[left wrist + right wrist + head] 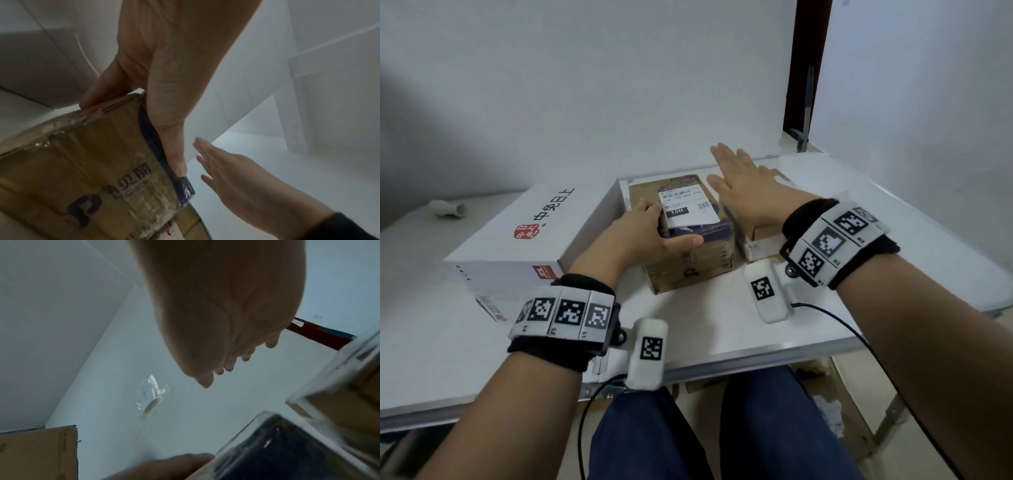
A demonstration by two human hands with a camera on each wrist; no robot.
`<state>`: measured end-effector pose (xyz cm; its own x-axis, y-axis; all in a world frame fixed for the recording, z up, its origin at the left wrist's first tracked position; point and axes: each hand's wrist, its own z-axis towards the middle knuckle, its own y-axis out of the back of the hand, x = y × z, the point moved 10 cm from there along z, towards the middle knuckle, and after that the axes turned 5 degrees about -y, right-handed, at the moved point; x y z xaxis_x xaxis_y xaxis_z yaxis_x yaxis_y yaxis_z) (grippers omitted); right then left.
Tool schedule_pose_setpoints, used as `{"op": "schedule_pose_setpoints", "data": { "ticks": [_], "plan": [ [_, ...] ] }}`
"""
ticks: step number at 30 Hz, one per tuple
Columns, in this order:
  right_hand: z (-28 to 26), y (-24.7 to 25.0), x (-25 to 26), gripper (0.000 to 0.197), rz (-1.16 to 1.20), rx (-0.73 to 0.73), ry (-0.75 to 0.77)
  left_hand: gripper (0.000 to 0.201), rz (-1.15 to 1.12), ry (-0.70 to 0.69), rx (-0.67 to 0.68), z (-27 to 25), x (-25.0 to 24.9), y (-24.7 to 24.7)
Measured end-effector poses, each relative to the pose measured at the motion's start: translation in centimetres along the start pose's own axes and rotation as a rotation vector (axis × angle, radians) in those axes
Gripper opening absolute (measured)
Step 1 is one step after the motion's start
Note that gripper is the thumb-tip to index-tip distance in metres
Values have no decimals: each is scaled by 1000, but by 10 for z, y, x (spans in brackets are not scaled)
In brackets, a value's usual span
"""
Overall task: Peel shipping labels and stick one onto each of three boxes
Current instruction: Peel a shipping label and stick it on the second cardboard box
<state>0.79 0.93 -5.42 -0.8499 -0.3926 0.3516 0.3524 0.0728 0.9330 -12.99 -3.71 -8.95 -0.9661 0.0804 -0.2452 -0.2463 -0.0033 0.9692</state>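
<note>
A brown cardboard box (688, 260) wrapped in clear tape stands mid-table, with a white shipping label (686, 209) stuck on its top. My left hand (654, 229) grips the box's near left corner, thumb along the top's near edge and fingers on the left side. The left wrist view shows that thumb (170, 129) lying on the box (92, 162). My right hand (743, 181) is flat with straight fingers, holds nothing, and hovers right of the label above a second, smaller box (756, 245). A big white box (534, 236) with a red logo lies to the left.
The white table (722, 329) has bare room in front of the boxes, and its front edge is near my knees. A short white tube (446, 208) lies at the far left. A thin pole (806, 109) stands at the back right by the wall.
</note>
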Motion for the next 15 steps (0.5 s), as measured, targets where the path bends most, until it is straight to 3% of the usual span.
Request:
{"op": "schedule_pose_setpoints", "data": {
  "ticks": [9, 15],
  "plan": [
    [44, -54, 23, 57, -219, 141, -20, 119, -47, -91, 162, -7, 8, -8],
    [38, -63, 24, 58, -289, 127, -46, 108, -15, -132, 49, -10, 3, -6]
  ]
}}
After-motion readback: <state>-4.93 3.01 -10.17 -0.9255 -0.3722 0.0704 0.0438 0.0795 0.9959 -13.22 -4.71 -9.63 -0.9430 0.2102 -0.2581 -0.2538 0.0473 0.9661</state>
